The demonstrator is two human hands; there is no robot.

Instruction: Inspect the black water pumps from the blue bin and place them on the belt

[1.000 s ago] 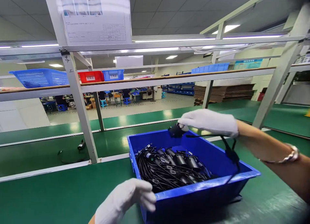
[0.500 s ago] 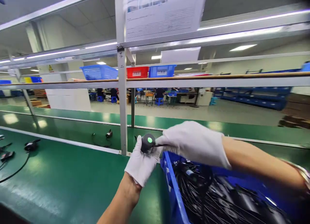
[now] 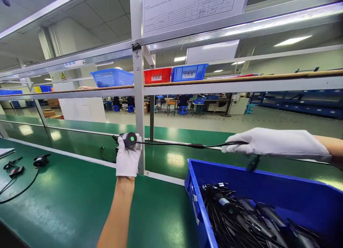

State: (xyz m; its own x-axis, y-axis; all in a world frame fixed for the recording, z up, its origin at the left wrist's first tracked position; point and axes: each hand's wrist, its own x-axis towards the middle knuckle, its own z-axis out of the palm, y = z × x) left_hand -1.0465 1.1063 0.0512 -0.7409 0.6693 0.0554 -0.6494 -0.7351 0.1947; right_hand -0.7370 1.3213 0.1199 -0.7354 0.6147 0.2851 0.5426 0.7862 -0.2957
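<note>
My gloved left hand [image 3: 128, 158] grips a black cylindrical device [image 3: 129, 139] with a green dot on its end face. From it a thin black cable [image 3: 174, 144] runs almost level to the right, with a thicker sleeve partway along. The cable passes into my gloved right hand [image 3: 257, 142], whose fingers are closed on it; a dark, blurred connector-like end [image 3: 253, 163] dangles below. Under the right hand stands a deep blue bin [image 3: 203, 208] holding many similar black cylinders and tangled cables [image 3: 227, 216].
On the green bench [image 3: 66, 205] at left lie another black device [image 3: 41, 160] with its cable and a small black box [image 3: 16, 171]. A metal post [image 3: 139, 112] rises right beside my left hand. Overhead, a shelf carries a blue basket [image 3: 111, 77] and a red bin [image 3: 157, 75].
My hands have moved apart: the left went left and up with the device, the right swung far right along the cable. The cable is now stretched between them.
</note>
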